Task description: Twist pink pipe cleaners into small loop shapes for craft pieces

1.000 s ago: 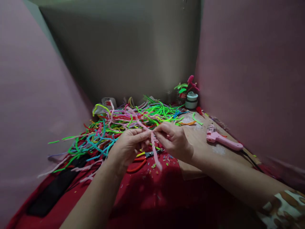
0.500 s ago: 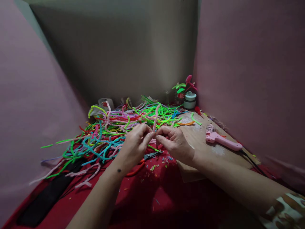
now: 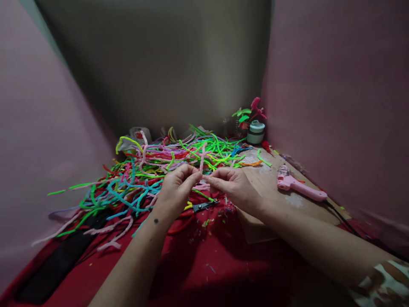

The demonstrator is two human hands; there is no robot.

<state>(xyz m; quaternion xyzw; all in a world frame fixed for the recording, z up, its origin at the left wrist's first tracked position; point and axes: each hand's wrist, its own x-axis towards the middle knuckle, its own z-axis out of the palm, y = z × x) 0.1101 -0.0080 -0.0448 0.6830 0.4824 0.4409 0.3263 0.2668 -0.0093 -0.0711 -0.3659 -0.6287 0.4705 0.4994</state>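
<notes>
Between my hands is a pale pink pipe cleaner (image 3: pixel 202 158), one part standing up and a short stretch running across from hand to hand. My left hand (image 3: pixel 180 183) pinches it at the bend with thumb and forefinger. Thumb and forefinger of my right hand (image 3: pixel 231 184) grip the other end, a small gap from the left fingertips. Just below lies a pair of scissors or cutters (image 3: pixel 204 206) with dark blades; my left wrist partly covers the handles. A large tangle of coloured pipe cleaners (image 3: pixel 153 162) spreads behind and to the left.
A pink glue gun (image 3: pixel 302 187) lies on a brown board (image 3: pixel 266 183) at right, its cord trailing right. Behind stands a pale jar (image 3: pixel 255 133) beside pipe-cleaner flowers (image 3: pixel 246 114). Small coloured clippings dot the red cloth (image 3: pixel 204 273). A black flat item (image 3: pixel 47 273) lies at left.
My hands have drawn slightly apart, so a short crosswise stretch of the pink pipe cleaner now shows between them. The upright part has shifted a little left.
</notes>
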